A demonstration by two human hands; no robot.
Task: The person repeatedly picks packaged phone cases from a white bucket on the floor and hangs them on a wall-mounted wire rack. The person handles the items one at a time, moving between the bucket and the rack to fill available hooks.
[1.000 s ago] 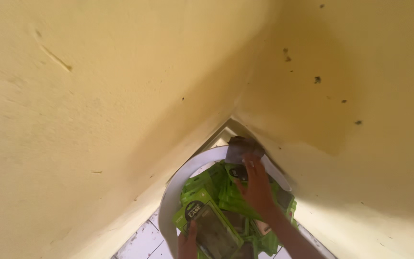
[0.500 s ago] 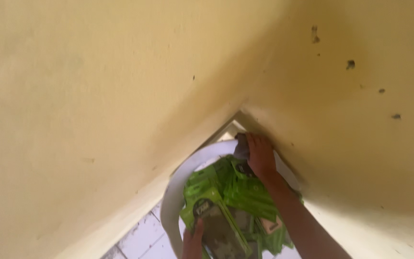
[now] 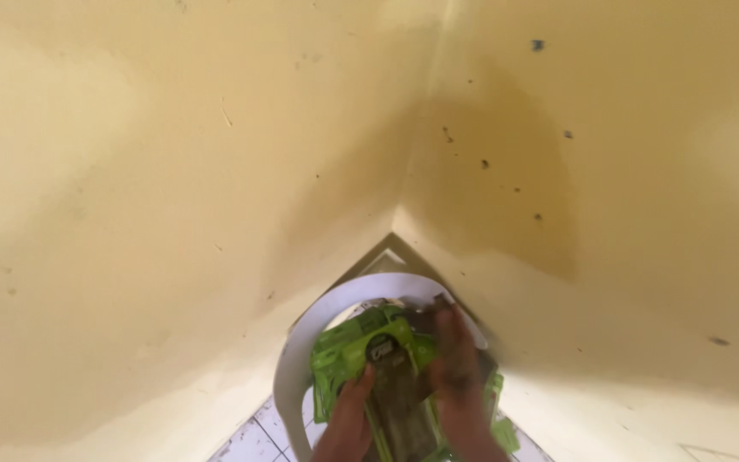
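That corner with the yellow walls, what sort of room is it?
Probably a plain indoor room corner: two yellow painted walls meet over a white tiled floor, where both hands handle a green tool above a white basin.

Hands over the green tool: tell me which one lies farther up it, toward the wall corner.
The right hand. It reaches up over the green tool near the white bucket rim; the left hand sits lower.

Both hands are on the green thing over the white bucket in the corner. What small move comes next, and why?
Probably steady it before lifting: the left hand grips the lower edge of the green item, the right hand lies blurred across its top, and it sits half over the white bucket rim, tight in the yellow wall corner.
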